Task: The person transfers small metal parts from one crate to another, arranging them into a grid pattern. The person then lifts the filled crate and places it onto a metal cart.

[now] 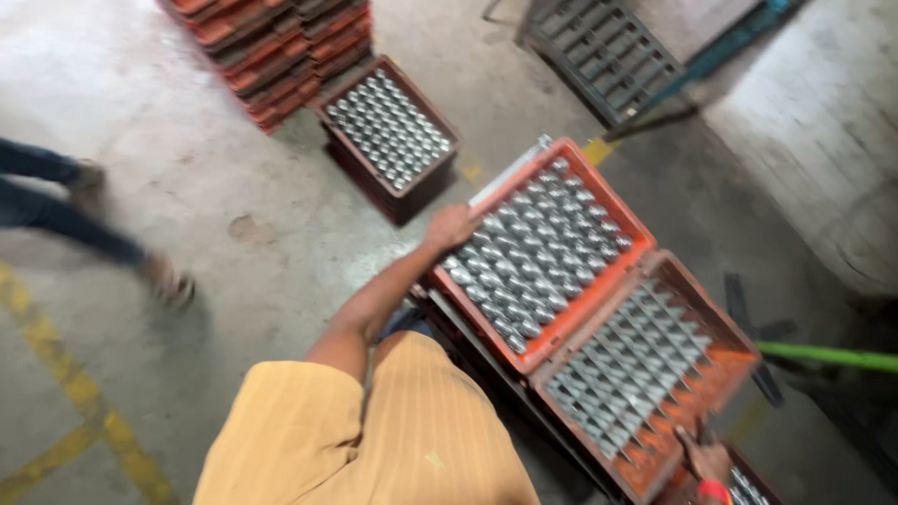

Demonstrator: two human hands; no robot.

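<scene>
An orange crate (625, 264) full of shiny metal cylinders lies tilted in the middle of the view. My left hand (450, 225) grips its far left rim, my arm stretched out from a yellow sleeve. A second, darker orange crate (725, 365) with rows of metal parts butts against it at the lower right. My right hand (703, 458), with a red band at the wrist, holds that crate's near rim at the bottom edge of the view. Both crates rest on a dark low frame (468, 341).
A third crate of metal parts (329, 105) stands on the concrete floor beyond, beside a stack of red crates (271, 47). A grey empty grid crate (603, 56) lies at the top. Another person's legs (84, 224) cross at the left. A green bar (832, 357) juts in from the right.
</scene>
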